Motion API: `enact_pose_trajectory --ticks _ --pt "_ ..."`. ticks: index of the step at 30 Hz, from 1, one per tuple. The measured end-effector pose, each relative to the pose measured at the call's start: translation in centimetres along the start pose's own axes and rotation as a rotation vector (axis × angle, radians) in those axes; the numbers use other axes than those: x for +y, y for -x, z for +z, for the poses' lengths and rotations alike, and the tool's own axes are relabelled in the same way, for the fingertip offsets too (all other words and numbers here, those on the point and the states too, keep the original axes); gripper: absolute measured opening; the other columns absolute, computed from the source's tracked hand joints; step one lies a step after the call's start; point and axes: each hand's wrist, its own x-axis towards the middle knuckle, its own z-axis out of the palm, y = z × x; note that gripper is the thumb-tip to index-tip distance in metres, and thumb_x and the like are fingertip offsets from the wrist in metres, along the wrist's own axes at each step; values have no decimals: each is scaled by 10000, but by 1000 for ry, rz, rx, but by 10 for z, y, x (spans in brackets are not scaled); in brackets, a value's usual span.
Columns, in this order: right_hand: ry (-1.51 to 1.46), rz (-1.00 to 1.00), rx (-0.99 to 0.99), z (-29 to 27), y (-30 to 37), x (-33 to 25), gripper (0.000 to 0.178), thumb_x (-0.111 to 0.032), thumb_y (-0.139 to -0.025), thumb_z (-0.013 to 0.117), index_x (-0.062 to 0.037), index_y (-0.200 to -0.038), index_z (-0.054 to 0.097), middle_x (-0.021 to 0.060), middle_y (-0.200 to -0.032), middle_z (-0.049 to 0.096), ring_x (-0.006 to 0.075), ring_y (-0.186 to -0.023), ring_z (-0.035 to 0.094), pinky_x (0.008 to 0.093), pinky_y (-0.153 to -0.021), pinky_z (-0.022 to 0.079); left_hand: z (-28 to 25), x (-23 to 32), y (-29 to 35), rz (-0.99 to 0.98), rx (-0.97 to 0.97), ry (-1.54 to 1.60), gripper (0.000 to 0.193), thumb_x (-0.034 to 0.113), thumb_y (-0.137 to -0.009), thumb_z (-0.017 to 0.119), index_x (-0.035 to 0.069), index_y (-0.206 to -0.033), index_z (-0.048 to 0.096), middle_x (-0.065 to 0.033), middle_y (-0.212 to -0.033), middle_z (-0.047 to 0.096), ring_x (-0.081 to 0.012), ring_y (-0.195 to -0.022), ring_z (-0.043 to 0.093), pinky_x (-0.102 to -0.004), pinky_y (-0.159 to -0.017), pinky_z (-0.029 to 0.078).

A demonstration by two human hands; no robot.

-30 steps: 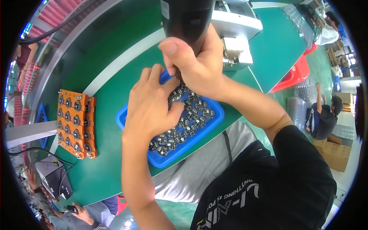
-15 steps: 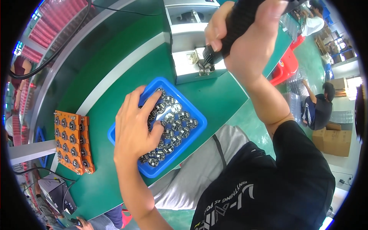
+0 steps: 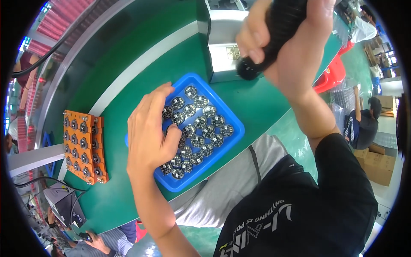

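Note:
A blue plastic tray [image 3: 180, 185] on the green table holds many small round circuit boards [image 3: 197, 141] in a single layer. My left hand [image 3: 150, 130] lies over the tray's left side, thumb and fingers apart. I see nothing between them, though some fingertips are hidden. My right hand [image 3: 295, 47] is wrapped round a thick black ribbed handle [image 3: 280, 32], whose rounded end points down toward the table. Behind that end stands a pale metal box-like machine [image 3: 224, 58] with a small metal fixture [image 3: 232, 52] inside. The handle's upper end is out of view.
Two stacked orange racks [image 3: 79, 147] carrying dark parts stand at the left of the green table [image 3: 122, 128]. A dark box [image 3: 64, 205] and cables lie at the lower left. A red stool [image 3: 334, 75] and co-workers are beyond the table's right edge.
My left index finger has drawn back from over the boards toward the tray's left edge. In my right hand the handle's end has come away from the fixture. The view has shifted a little.

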Motion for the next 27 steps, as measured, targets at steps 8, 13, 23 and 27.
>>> enact_pose_trajectory --ticks 8,13,23,27 --pt "543 125 574 39 -9 67 295 -310 -1034 673 -48 -950 565 -12 -629 555 44 -473 480 217 -436 344 -8 -10 3 -9 9 60 459 71 -614 591 -23 -1055 682 -197 -1255 684 -414 -1039 677 -443 -856 565" --pt "542 115 638 36 -7 96 303 -303 -1026 687 -35 -961 561 -22 -610 541 37 -456 463 215 -425 336 -13 -16 9 -49 -11 97 428 70 -600 601 -23 -1001 716 -167 -1261 679 -384 -1012 686 -432 -830 569" --pt "619 179 513 27 4 106 311 -299 -1040 657 -35 -892 586 -21 -576 533 40 -459 451 225 -441 346 -10 -22 14 -67 -4 99 417 66 -609 615 -15 -994 753 -166 -1241 674 -384 -1024 664 -449 -873 553" --pt "640 212 485 26 4 105 300 -293 -1025 684 -36 -894 600 -31 -571 527 35 -477 470 216 -453 354 -9 -23 15 -71 -16 78 401 81 -628 615 -8 -990 763 -164 -1220 679 -387 -1022 652 -448 -872 545"
